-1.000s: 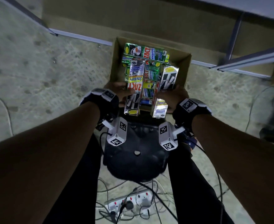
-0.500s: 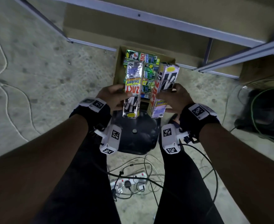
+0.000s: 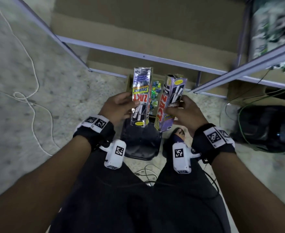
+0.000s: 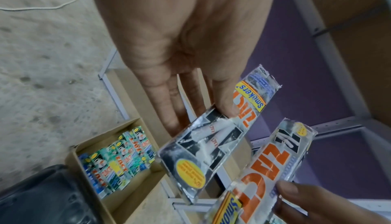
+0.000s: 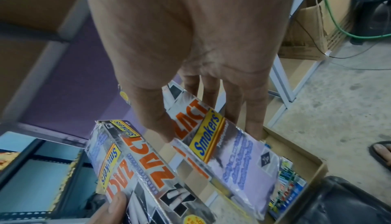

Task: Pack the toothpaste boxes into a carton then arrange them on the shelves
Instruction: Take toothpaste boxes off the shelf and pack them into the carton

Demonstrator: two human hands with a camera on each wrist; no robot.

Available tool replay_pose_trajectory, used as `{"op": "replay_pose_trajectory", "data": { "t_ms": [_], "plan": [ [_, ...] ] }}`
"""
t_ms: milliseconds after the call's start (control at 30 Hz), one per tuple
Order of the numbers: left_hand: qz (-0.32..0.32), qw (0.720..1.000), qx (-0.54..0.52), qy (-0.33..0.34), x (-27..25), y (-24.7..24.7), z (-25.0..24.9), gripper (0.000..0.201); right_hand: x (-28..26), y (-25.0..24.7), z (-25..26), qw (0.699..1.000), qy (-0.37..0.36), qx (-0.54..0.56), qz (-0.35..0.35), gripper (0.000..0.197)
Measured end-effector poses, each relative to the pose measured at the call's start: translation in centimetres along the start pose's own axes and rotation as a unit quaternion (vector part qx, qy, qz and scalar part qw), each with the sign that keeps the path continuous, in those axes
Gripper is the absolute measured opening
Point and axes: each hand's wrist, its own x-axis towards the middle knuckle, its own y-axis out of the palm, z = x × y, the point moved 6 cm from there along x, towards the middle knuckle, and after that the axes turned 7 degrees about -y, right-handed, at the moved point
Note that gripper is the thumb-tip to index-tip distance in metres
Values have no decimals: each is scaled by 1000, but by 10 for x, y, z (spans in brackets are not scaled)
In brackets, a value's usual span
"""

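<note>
My left hand (image 3: 121,107) grips a silver ZACT Smokers toothpaste box (image 3: 141,98) upright, thumb on its front. My right hand (image 3: 183,109) grips a second, purple-sided ZACT box (image 3: 170,101) beside it. Both boxes hang above the brown carton (image 3: 128,82) on the floor, where several green toothpaste boxes (image 3: 154,96) lie packed. In the left wrist view the left hand (image 4: 201,115) pinches its box (image 4: 207,142), with the carton (image 4: 74,154) lower left. In the right wrist view the right hand (image 5: 208,125) holds its box (image 5: 232,152), next to the left hand's box (image 5: 137,169).
Metal-framed shelves (image 3: 138,54) lined with cardboard rise just behind the carton. A black bag (image 3: 140,145) sits at my feet and a black backpack (image 3: 264,128) with a green cable lies right. A white cord (image 3: 34,78) trails over the concrete floor at left.
Both hands have lifted their two boxes up out of the carton and slightly apart. The view has risen, so the carton now looks smaller and more shelf shows.
</note>
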Motion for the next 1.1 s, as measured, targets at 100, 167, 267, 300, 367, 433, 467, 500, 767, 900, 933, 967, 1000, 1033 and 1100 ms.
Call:
{"op": "replay_pose_trajectory", "data": {
  "t_ms": [100, 167, 267, 300, 367, 433, 467, 500, 767, 900, 933, 967, 1000, 1033, 1100],
  "plan": [
    [-5, 999, 4, 31, -28, 0, -27, 41, -24, -9, 24, 1000, -26, 9, 3, 39],
    [-9, 998, 7, 58, -44, 0, -46, 43, -38, -15, 40, 999, -47, 16, 0, 40],
    [-4, 995, 22, 97, -62, 0, -70, 42, -54, -27, 63, 996, -80, 36, -18, 41],
    [1, 993, 30, 110, -67, 0, -79, 42, -58, -31, 72, 994, -93, 43, -24, 42],
    [8, 990, 48, 134, -76, 0, -95, 41, -64, -38, 88, 992, -112, 48, -31, 43],
    [11, 986, 52, 159, -83, -2, -113, 41, -69, -47, 106, 988, -136, 57, -37, 41],
    [12, 983, 51, 176, -87, -3, -125, 42, -70, -51, 118, 986, -151, 59, -41, 39],
    [11, 980, 50, 192, -91, -4, -135, 43, -73, -56, 128, 983, -164, 62, -47, 37],
    [5, 950, 34, 309, -125, -7, -248, 39, -97, -83, 236, 950, -295, 78, -64, 45],
    [-13, 925, 34, 378, -154, -9, -312, 38, -109, -97, 296, 932, -347, 82, -59, 39],
    [-19, 919, 36, 391, -161, -11, -327, 39, -112, -101, 311, 928, -360, 73, -58, 37],
    [-27, 914, 36, 403, -168, -12, -341, 38, -115, -105, 326, 925, -370, 66, -62, 35],
    [-40, 908, 39, 416, -174, -15, -356, 37, -116, -109, 340, 922, -377, 62, -67, 33],
    [-55, 900, 45, 430, -180, -18, -370, 34, -117, -114, 353, 919, -382, 61, -71, 33],
    [-83, 881, 67, 461, -192, -22, -396, 29, -117, -122, 380, 915, -390, 52, -83, 35]
  ]
}}
